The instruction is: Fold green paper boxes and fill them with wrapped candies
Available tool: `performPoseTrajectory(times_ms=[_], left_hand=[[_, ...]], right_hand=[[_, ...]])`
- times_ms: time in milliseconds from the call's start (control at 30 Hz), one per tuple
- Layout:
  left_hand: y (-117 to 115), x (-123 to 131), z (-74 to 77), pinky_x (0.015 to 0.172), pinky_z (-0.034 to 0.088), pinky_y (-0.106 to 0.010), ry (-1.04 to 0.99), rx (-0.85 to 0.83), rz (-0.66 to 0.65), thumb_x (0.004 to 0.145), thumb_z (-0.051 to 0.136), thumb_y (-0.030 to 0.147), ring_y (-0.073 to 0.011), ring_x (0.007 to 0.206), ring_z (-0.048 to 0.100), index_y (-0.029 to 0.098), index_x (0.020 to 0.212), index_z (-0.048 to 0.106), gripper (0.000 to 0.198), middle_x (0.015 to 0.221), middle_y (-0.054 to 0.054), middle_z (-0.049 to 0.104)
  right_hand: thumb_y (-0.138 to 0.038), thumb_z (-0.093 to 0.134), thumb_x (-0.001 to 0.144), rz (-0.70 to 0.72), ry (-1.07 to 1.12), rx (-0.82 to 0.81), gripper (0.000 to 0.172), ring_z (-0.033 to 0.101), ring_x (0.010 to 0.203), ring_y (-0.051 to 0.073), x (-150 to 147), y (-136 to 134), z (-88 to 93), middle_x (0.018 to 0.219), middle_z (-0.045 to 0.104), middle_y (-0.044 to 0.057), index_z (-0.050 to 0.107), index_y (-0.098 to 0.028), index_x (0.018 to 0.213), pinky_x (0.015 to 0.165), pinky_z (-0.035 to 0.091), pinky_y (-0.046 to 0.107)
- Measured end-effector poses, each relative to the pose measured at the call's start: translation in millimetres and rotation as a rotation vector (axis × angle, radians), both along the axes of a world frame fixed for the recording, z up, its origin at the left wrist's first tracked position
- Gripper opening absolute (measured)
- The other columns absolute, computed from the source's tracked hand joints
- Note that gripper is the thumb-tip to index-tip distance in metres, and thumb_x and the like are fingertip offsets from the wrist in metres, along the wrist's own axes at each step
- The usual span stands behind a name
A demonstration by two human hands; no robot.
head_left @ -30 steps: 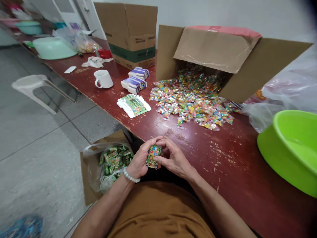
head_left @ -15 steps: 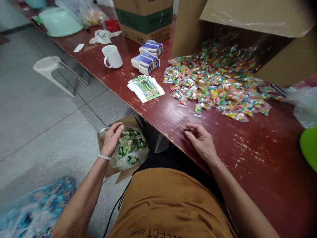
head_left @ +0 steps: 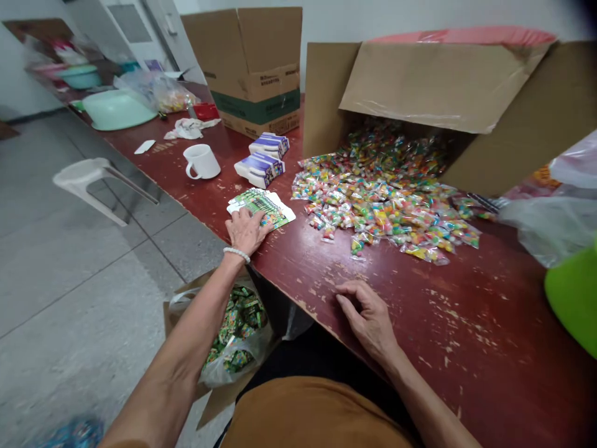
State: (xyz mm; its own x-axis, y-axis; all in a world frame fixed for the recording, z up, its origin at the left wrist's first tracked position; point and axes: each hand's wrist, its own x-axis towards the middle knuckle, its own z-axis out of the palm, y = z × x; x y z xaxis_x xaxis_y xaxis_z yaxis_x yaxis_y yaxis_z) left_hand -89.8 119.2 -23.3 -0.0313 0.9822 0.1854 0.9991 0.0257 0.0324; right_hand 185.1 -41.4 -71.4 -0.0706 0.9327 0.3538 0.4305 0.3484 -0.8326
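Observation:
My left hand [head_left: 245,234], a beaded bracelet at its wrist, lies over the near end of a fanned stack of green-and-white flat cartons [head_left: 273,209]. Its fingers are spread and touch the top of the stack; no carton is lifted. My right hand [head_left: 366,314] rests by the table's near edge, loosely curled, with a gap between thumb and forefinger and nothing in it. Beyond it, many small clear packets of colourful candy [head_left: 373,211] spill from a tipped cardboard box [head_left: 420,87]. Below my left forearm, a bag-lined carton [head_left: 205,283] on the floor holds green packs [head_left: 237,330].
Behind the flat cartons are purple-and-white carton stacks [head_left: 261,168] and a white mug [head_left: 202,162]. A taller cardboard box [head_left: 256,74] stands at the back. A lime-green container [head_left: 573,298] is at the right edge. On the floor is a white plastic stool [head_left: 88,174].
My left hand has moved from above the floor carton up onto the stack of flat cartons. My right hand keeps its place on the table. The view has tilted up.

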Motion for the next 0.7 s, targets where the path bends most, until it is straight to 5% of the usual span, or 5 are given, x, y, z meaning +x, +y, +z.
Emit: performPoseTrajectory(times_ms=[533,700], left_hand=[[13,-6,12.3,0.094,0.035,-0.054,-0.225,-0.046,-0.008,0.082,0.061,0.058,-0.0430,0.119,0.045,0.019,0.102,0.062,0.044,0.120,-0.022,0.058],[-4,1,18.6,0.082,0.044,-0.041,-0.535,-0.028,-0.002,0.073,0.069,0.049,-0.0319,0.096,0.060,0.021,0.089,0.055,0.035,0.087,-0.008,0.064]], right_hand=[[-0.024,0.056,0.092,-0.007,0.025,-0.018,0.011,0.065,0.086,0.021,-3,2,-0.2,0.090,0.069,0.006,0.067,-0.021,0.089,0.081,0.051,0.034],[-0.033,0.060,0.089,-0.051,0.139,-0.137,0.015,0.066,0.086,0.022,-3,3,1.9,0.091,0.071,0.007,0.068,-0.020,0.091,0.081,0.052,0.035]])
